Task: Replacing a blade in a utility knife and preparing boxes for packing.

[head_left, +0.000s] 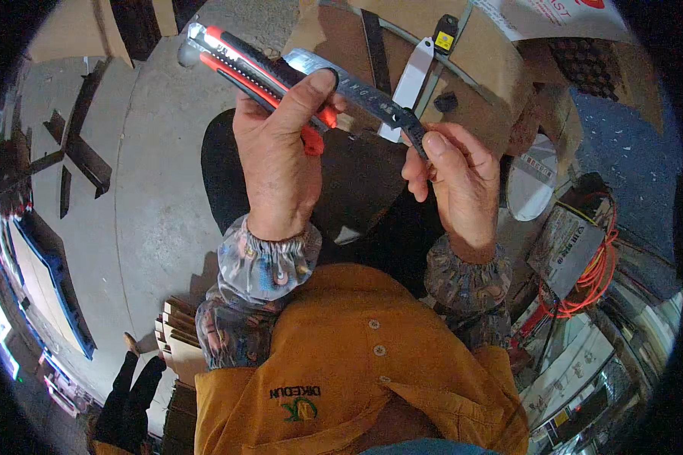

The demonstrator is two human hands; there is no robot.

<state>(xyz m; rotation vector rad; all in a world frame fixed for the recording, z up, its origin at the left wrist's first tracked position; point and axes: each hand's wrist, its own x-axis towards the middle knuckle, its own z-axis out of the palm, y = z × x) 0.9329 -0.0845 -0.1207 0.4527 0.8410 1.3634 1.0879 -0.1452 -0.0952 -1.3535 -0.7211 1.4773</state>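
My left hand (281, 144) grips a red and black utility knife (247, 64) by its handle, thumb laid across the body. A long segmented metal blade (357, 89) sticks out of the knife to the right. My right hand (455, 178) pinches the black piece at the blade's far end (411, 125) between thumb and forefinger. Both hands are raised in front of my chest, over my dark trousers. Patterned sleeve covers sit on both wrists.
Brown cardboard sheets (402, 45) with a white strip and a dark ruler lie ahead. An orange cable (596, 277) and a grey box (565, 246) are at the right. Stacked cardboard (178, 337) stands lower left on the concrete floor (144, 189). A blue-edged board (49, 280) lies far left.
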